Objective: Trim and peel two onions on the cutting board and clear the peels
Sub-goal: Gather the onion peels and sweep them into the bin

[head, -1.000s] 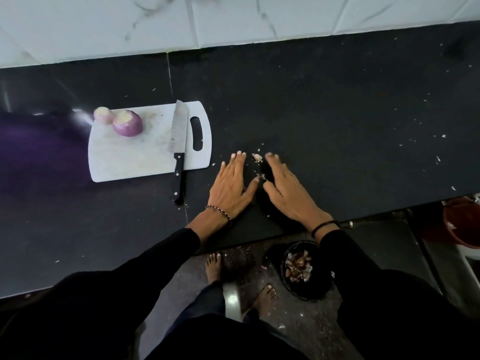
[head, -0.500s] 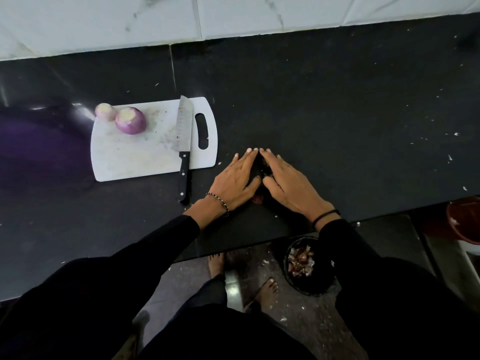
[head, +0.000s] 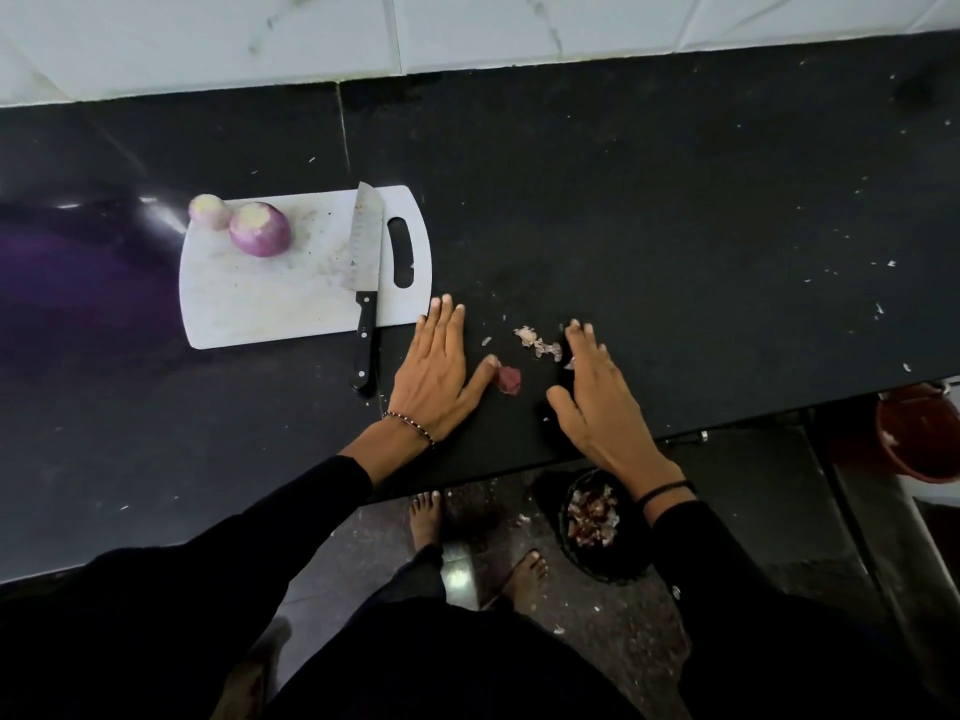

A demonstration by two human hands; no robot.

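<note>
Onions: two, both on the white cutting board (head: 270, 309), at its far left corner. The larger onion (head: 260, 229) is round, smooth and purple, with a flat pale cut face on top. The smaller onion (head: 209, 211) is paler and sits at the very corner of the board, touching the larger one. No loose skin shows on either.

The board is a thin rectangular plastic sheet with rounded corners and a slot handle at its right end. Its surface is scuffed and carries fine specks. A knife (head: 365, 252) lies along the right part of the board: a broad steel blade with dimples pointing away from the person, and a black riveted handle that overhangs the near edge onto the tabletop (head: 649, 200).

The tabletop is a black, polished slab, dotted with small pale flecks toward the right. Peels lie on it between the two hands: a cluster of thin, pale, papery scraps (head: 535, 343) and one thicker dark red piece (head: 509, 379).

The left hand (head: 436, 371) lies flat, palm down, fingers straight and together, holding nothing; its thumb tip is just beside the dark red piece. The right hand (head: 597, 402) is likewise flat with straight fingers and holds nothing; its fingertips are just beside the pale scraps.

Below the tabletop edge, a round black bin (head: 571, 543) on the floor contains peels.
</note>
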